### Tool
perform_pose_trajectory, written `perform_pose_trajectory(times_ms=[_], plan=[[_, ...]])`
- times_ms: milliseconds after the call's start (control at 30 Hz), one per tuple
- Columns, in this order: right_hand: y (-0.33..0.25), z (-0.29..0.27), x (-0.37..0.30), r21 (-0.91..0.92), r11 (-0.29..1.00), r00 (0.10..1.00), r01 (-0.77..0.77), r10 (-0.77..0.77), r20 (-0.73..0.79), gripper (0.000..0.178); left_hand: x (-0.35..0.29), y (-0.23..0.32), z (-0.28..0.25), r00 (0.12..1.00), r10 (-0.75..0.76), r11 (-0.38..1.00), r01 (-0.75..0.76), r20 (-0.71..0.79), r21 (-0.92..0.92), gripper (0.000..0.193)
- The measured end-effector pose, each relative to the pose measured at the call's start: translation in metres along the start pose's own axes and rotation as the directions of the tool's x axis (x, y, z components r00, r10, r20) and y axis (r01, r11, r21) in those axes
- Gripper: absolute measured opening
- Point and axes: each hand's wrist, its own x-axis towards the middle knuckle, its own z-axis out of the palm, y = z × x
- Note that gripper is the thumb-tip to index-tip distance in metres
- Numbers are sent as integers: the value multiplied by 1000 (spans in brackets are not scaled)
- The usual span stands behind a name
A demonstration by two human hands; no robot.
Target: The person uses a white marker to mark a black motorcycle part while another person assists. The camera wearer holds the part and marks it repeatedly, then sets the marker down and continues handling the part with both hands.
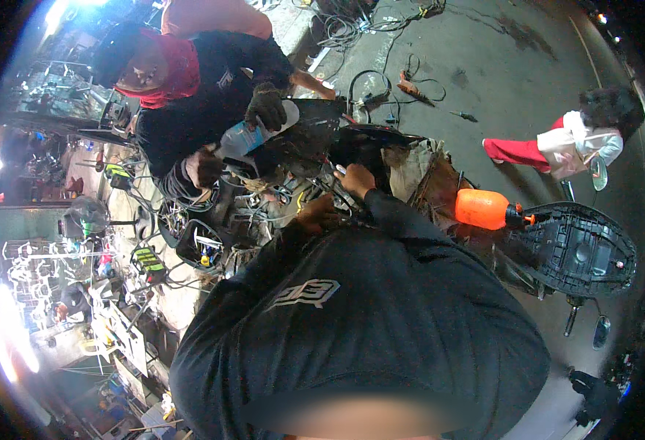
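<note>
Both my hands are low among the exposed wires and parts of a partly stripped motorbike [403, 176]. My right hand [357, 180] is closed, with a small pale tip of something showing beside its fingers; what it is I cannot make out. Just nearer and to the left, my left hand [318, 215] is curled in dim light beside yellow and grey wires [286, 196]. Its fingertips are partly hidden, and what they hold is unclear. Across from me a co-worker's dark-gloved hand [265, 108] is at a clear plastic bottle [242, 139].
An orange spray bottle [482, 209] lies to the right, beside an upturned black motorbike seat [576, 248]. Cables and an orange-handled tool [414, 89] lie on the far floor. Someone in red trousers [517, 152] is at the right. A fan [86, 217] stands left, near cluttered shop goods.
</note>
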Motion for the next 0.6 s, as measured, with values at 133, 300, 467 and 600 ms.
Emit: perform_pose_trajectory(times_ms=[133, 300, 467, 600], plan=[[8, 8, 6, 110, 956, 963, 270, -268, -39, 42, 7, -7, 1, 969, 248, 883, -226, -1, 412, 31], [21, 31, 5, 334, 896, 906, 293, -372, 201, 34, 11, -1, 7, 943, 312, 761, -322, 118, 563, 26], [37, 23, -16, 215, 959, 951, 186, -230, 204, 33, 19, 4, 10, 979, 199, 895, -201, 47, 397, 21], [31, 15, -23, 248, 955, 956, 159, -212, 204, 33, 28, -3, 13, 986, 164, 936, -160, 12, 314, 18]])
